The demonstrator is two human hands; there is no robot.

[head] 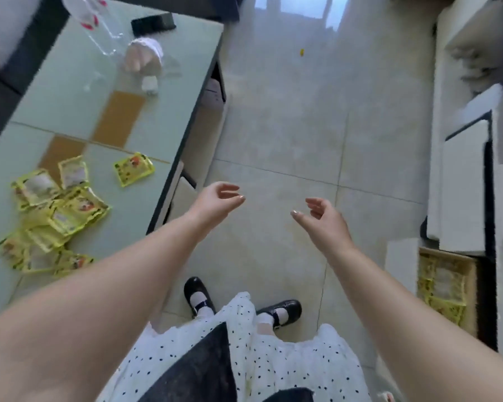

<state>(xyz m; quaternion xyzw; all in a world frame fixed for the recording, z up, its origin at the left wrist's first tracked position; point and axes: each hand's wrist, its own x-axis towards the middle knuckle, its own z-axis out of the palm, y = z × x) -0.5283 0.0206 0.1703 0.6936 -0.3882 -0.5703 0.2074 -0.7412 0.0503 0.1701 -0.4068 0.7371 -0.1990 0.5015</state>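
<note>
Yellow packets (pixel 79 210), print unreadable, on table (pixel 70 91); left hand (pixel 215 201), right hand (pixel 323 220) slack-fingered, empty.

Left hand (pixel 215 200) and right hand (pixel 323 220) hover apart over the tiled floor (pixel 288 126), fingers loosely curled, beside the table (pixel 70 105) with yellow packets (pixel 55 216) scattered at its near end, more packets in a box (pixel 445 285) at far right.

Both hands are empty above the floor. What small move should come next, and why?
Likely move the left hand toward the lone packet near the table edge: both it and the right hand are open and hold nothing, and that packet lies nearest, apart from the pile.
</note>
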